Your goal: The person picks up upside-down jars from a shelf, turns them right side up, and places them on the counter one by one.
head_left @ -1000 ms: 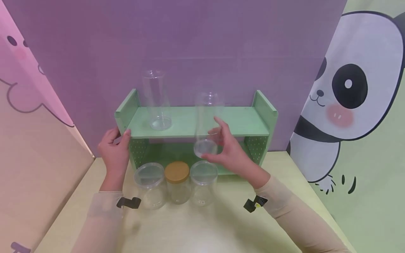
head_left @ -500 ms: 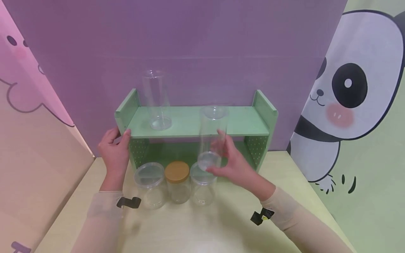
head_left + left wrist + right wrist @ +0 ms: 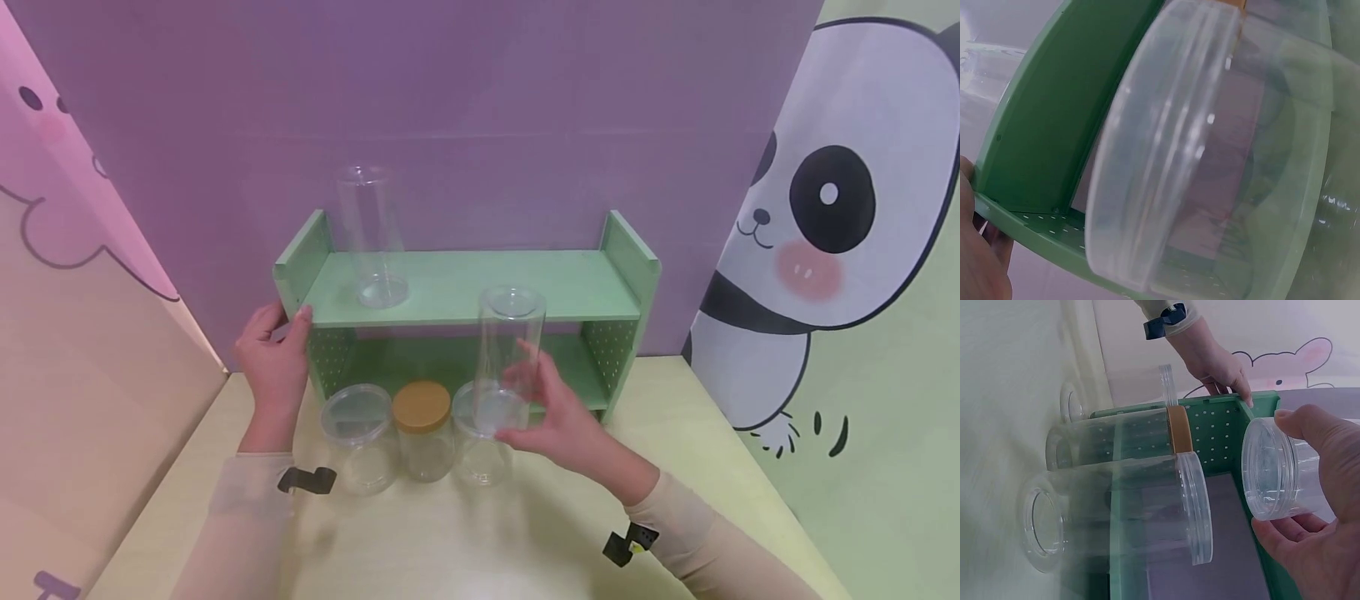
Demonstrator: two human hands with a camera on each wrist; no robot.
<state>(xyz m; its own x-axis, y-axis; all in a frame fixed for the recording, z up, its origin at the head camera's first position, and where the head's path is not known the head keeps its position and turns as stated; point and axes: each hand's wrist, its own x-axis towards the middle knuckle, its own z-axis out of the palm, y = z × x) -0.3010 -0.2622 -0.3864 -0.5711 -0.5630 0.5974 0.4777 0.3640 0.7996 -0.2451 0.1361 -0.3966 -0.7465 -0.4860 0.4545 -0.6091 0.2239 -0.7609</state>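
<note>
My right hand point(image 3: 558, 417) grips a tall clear jar point(image 3: 512, 333) near its lower end, thumb in front and fingers behind. Its ribbed, lid-like end point(image 3: 1267, 469) faces down. In the head view this jar overlaps a clear-lidded jar point(image 3: 482, 467), the right one of three standing on the table. My left hand point(image 3: 273, 358) holds the left side panel of a green two-tier shelf point(image 3: 450, 283), thumb on the front edge. The fingers behind are partly hidden. Another tall clear jar point(image 3: 371, 233) stands on the upper tier at the left.
Before the shelf stand a jar with an orange-brown lid point(image 3: 422, 408) and a wide clear-lidded jar point(image 3: 360, 417), close beside each other on the pale table point(image 3: 420, 550). A purple wall point(image 3: 480, 100) rises behind. A panda-printed panel point(image 3: 885, 208) borders the right side.
My right hand has brought the tall jar down and toward me, slightly right, from before the upper tier to over the right-hand table jar. My left hand has stayed on the shelf.
</note>
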